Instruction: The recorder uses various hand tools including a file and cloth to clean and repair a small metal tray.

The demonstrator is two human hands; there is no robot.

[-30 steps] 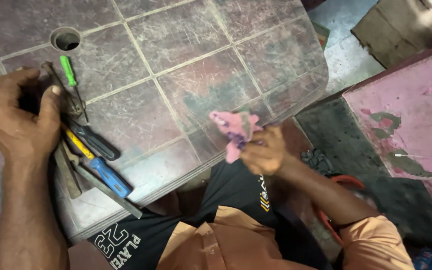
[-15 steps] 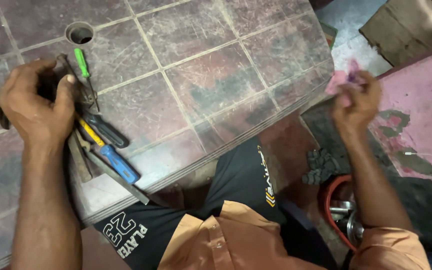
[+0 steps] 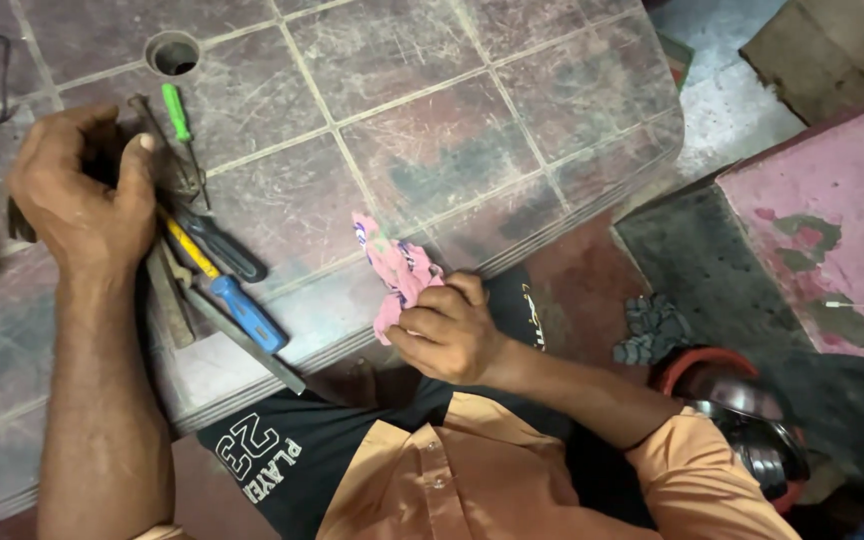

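On the tiled table (image 3: 472, 130), the right hand (image 3: 447, 335) is squeezing a pink cloth (image 3: 392, 268), while the left hand (image 3: 82, 195) is closing over tools (image 3: 217, 275) lying far off to its side.

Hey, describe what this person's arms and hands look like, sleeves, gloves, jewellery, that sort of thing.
Both hands are bare: left hand, right hand. No gloves, rings or watch show. The left forearm is uncovered throughout. The right arm has an orange short sleeve ending near the elbow.

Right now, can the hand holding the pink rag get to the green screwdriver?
Probably yes: the right hand with the pink rag has bare tabletop between it and the green screwdriver.
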